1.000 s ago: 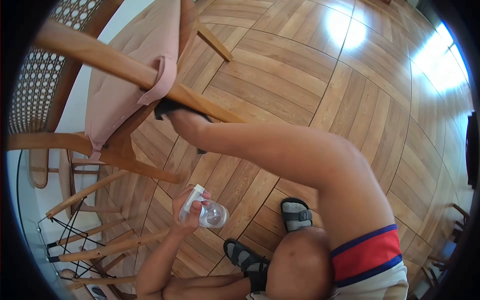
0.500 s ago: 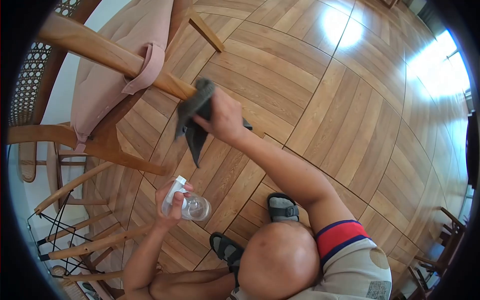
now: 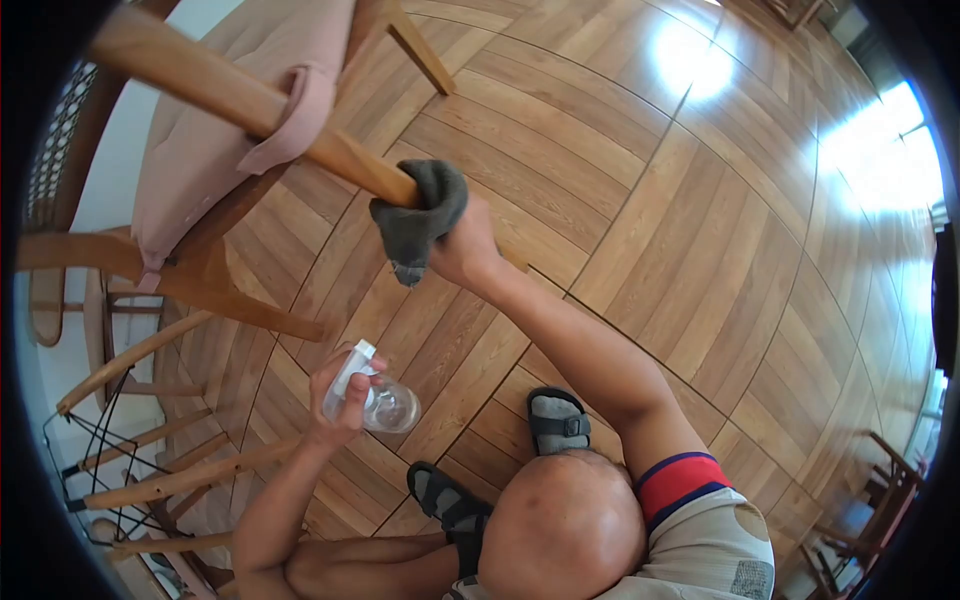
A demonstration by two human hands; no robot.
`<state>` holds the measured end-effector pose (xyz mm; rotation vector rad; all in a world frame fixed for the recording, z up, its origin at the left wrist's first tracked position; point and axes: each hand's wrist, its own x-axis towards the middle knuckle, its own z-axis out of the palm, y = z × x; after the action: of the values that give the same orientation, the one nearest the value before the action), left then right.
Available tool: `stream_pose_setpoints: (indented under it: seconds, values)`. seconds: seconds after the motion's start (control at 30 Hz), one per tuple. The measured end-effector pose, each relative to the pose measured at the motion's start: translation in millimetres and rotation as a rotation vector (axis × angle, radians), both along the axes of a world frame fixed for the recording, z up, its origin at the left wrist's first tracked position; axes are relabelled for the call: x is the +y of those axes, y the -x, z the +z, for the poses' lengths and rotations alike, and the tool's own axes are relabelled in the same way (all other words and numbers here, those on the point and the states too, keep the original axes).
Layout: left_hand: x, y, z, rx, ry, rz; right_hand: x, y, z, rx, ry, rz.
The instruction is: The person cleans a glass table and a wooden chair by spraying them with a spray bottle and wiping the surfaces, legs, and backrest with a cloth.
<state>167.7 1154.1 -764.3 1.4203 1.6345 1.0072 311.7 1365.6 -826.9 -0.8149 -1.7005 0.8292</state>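
A wooden chair (image 3: 215, 85) with a pink cushion (image 3: 215, 120) lies tilted at the upper left, a pink strap round one leg. My right hand (image 3: 466, 245) grips a dark grey cloth (image 3: 425, 215), which is folded around the end of that leg; its fingers are mostly behind the cloth. Lower down, my left hand (image 3: 342, 395) is closed around the white spray head of a clear bottle (image 3: 392, 409), held above the floor. The bottle is apart from the chair.
My sandalled feet (image 3: 560, 420) and bare knee (image 3: 562, 515) are at the bottom. Wooden frames with black cords (image 3: 165, 485) stand at the lower left. More dark wooden furniture (image 3: 885, 495) is at the right edge, on the wood-patterned floor (image 3: 690, 260).
The cloth, hanging loosely before, now wraps the leg's end, and my right hand has shifted slightly right and down. The chair leg reaches a little farther right. My left hand holds the bottle nearly as before.
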Motion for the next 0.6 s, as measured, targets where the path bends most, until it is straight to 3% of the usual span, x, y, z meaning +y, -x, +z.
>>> stream_pose_setpoints:
  seconds: [0.07, 0.13, 0.17, 0.2, 0.27, 0.3, 0.37, 0.4, 0.43, 0.5, 0.53, 0.6]
  values:
    - [-1.2, 1.7, -2.6, -0.047, -0.012, 0.024, 1.3, -4.9, 8.0, -0.022, 0.004, 0.041]
    - [-2.5, -0.5, -5.4, 0.015, -0.08, 0.029, 0.1, -8.3, -29.8, 0.207, 0.478, 0.186]
    - [-2.1, -0.7, -4.8, 0.08, -0.129, 0.011, -4.9, -14.1, -61.3, 0.387, 0.557, 0.194]
    - [-3.4, -3.1, 3.5, 0.05, -0.101, 0.003, -10.0, -19.9, -59.5, 0.54, 0.516, 0.244]
    - [-8.8, 0.1, -0.3, 0.064, -0.11, 0.034, 0.5, -41.4, -92.2, 0.179, 0.699, 0.355]
    - [-10.3, 0.5, -3.2, 0.073, -0.088, 0.023, 3.0, -37.5, -83.3, 0.16, 0.678, 0.385]
    - [-13.6, 3.8, -4.6, 0.064, -0.111, 0.04, 2.9, -29.7, -64.0, 0.251, 0.575, 0.406]
    - [-13.9, 5.8, -2.2, 0.099, -0.084, 0.025, 16.0, -14.5, -69.0, -0.065, -0.28, 0.04]
    - [-14.1, 6.1, -0.2, 0.133, -0.052, 0.006, 28.0, -7.8, -43.3, -0.065, -0.293, 0.045]
    - [-15.1, 7.7, -2.0, 0.11, -0.066, 0.031, 40.1, -0.1, 30.7, -0.169, 0.129, 0.334]
    - [-13.9, 9.2, 0.0, 0.087, -0.073, 0.052, 46.5, -1.0, 45.5, -0.166, 0.115, 0.332]
    - [-11.9, 8.0, 12.7, 0.029, -0.069, 0.115, 57.6, -6.6, 69.1, -0.171, 0.53, 0.655]
